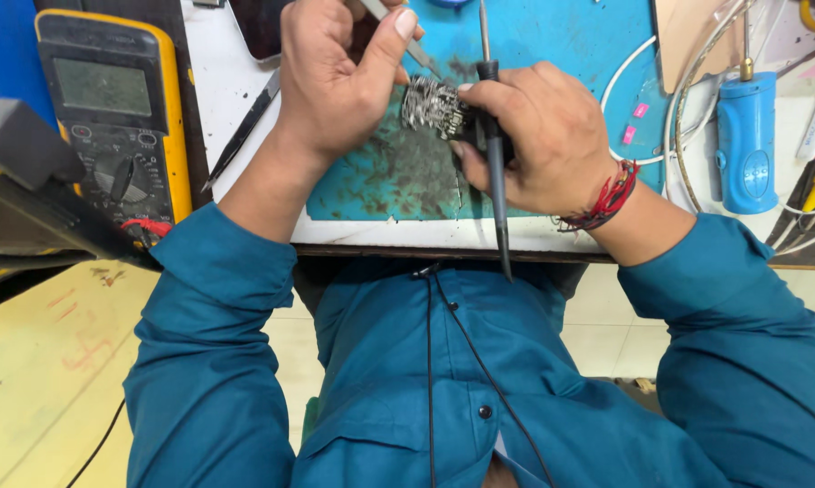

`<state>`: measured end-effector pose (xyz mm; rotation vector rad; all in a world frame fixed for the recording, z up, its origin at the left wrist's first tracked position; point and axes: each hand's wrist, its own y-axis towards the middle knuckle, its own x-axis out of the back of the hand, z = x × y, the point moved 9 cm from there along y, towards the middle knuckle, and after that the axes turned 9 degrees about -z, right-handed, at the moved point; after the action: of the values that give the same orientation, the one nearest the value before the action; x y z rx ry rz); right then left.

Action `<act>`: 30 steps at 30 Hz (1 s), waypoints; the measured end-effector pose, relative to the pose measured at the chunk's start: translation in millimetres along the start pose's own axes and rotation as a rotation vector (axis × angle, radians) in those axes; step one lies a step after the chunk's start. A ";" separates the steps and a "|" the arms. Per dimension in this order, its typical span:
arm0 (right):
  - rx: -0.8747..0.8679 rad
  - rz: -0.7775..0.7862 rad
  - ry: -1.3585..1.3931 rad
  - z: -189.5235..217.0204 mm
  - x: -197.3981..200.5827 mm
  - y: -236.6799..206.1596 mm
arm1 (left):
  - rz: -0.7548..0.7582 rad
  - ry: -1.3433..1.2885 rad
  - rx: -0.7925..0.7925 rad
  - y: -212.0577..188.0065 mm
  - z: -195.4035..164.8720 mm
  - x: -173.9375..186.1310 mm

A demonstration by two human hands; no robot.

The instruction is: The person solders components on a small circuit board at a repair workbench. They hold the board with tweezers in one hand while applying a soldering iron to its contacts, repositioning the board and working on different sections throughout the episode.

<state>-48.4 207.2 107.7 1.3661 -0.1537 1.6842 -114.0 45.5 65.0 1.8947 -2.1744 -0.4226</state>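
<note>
Blue mat (552,36), rubbery, flat and stained, lies on the bench; multimeter (118,117), hard yellow-and-grey plastic, sits well left of it. Left hand (330,81) pinches thin metal tweezers (416,52) over the mat. Right hand (543,136), fingers curled tight, holds the small glinting board (433,107) and a slim black probe (493,154) at mat centre. Risk: tweezers could slip or the board twist, if the grip loosens.

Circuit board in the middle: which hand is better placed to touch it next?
Probably the left. The left hand holds tweezers with tips at the circuit board; the right hand is busy gripping the board, a black probe lying across its fingers.
</note>
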 end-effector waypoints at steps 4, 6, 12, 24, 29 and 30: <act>-0.043 -0.014 0.053 -8.2 1.7 -3.9 | 0.004 -0.027 0.022 -1.6 3.2 0.2; -0.076 -0.033 0.089 -9.9 4.4 -4.8 | 0.007 -0.023 0.030 -5.4 4.8 -1.0; -0.065 -0.045 0.090 -4.0 5.5 0.3 | 0.046 -0.014 0.075 -9.6 10.4 -2.6; -0.216 -0.126 0.239 -25.1 8.0 -18.3 | 0.000 -0.057 0.143 -5.5 5.1 -7.4; -0.385 -0.320 0.365 -43.3 15.4 -32.4 | -0.013 -0.053 0.235 12.6 13.9 -21.2; -0.399 -0.322 0.368 -43.0 16.4 -32.9 | 0.021 -0.010 0.232 14.3 13.9 -25.4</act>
<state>-54.5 260.9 90.9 0.7287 -0.0490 1.5014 -128.5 73.3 57.6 1.9857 -2.3357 -0.1826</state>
